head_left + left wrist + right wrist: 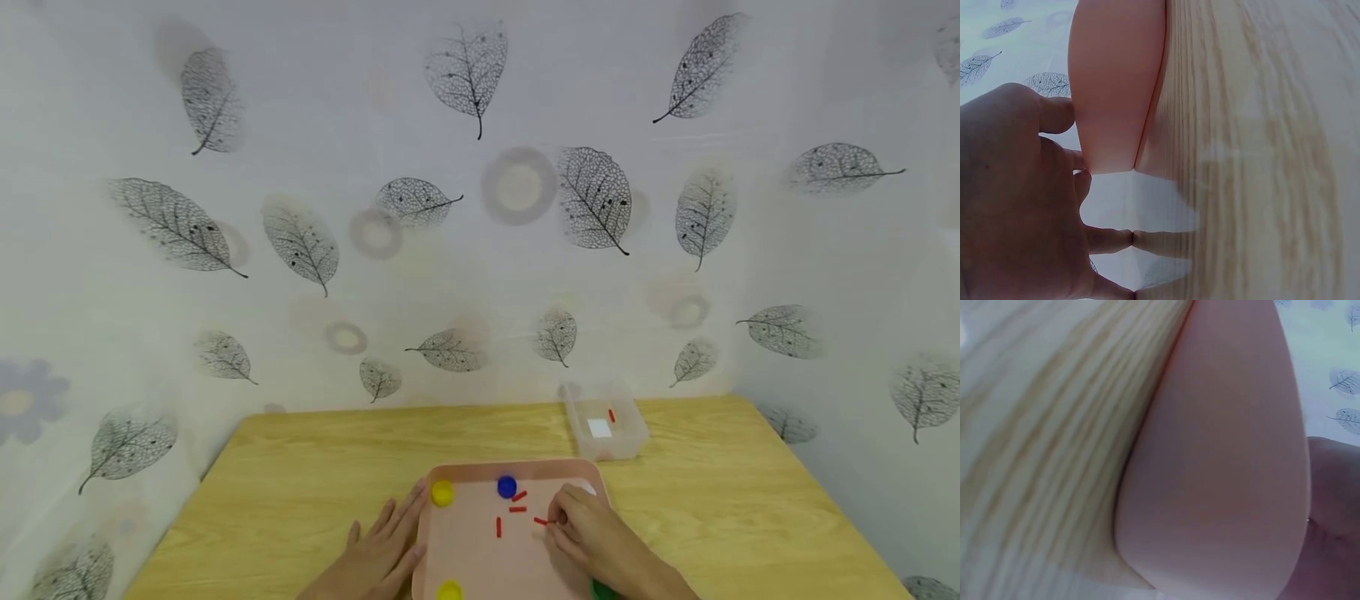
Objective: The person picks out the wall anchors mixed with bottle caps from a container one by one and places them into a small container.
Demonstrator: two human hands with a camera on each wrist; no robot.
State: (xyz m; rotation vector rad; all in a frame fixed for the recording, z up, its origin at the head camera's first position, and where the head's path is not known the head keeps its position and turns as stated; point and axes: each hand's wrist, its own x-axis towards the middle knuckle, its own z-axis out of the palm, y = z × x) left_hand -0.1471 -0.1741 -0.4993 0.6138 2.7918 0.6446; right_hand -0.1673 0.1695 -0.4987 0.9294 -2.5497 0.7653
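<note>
A stick [541, 522], pointed left, is pinched by the right hand [592, 529]; the tray [461, 546] is touched by the spread left hand [381, 550].

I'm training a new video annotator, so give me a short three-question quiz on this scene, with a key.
1. Which cap lies nearest the loose red sticks in the pink tray?
A) the yellow one at the far left corner
B) the blue one
C) the green one

2. True or false: the left hand is holding a yellow cap.

3. Which hand has a red stick at its fingertips?

Key:
1. B, the blue cap.
2. False; the left hand touches the tray's side.
3. The right hand.
</note>
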